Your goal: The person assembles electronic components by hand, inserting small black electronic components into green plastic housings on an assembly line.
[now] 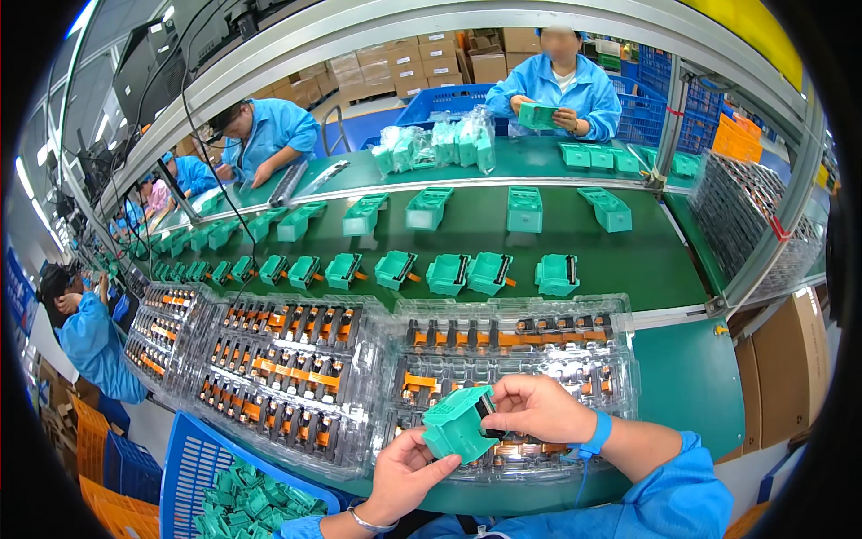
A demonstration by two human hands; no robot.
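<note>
Low in front of me, a green plastic housing (455,429) is tilted above the clear trays. My left hand (404,474) grips it from the lower left, thumb along its bottom edge. My right hand (544,411), with a blue strap at the wrist, pinches a small black part (486,413) against the housing's right side; the fingers hide much of this part. Right beneath both hands lies a clear plastic tray (388,422) bearing black parts with orange flat ribbons (419,382).
Beyond the trays, a green conveyor belt (628,260) carries two rows of green housings (525,211). A blue basket (175,476) of green pieces stands lower left. Co-workers sit across the line, one (561,85) handling a green part. A metal frame post (772,242) rises at right.
</note>
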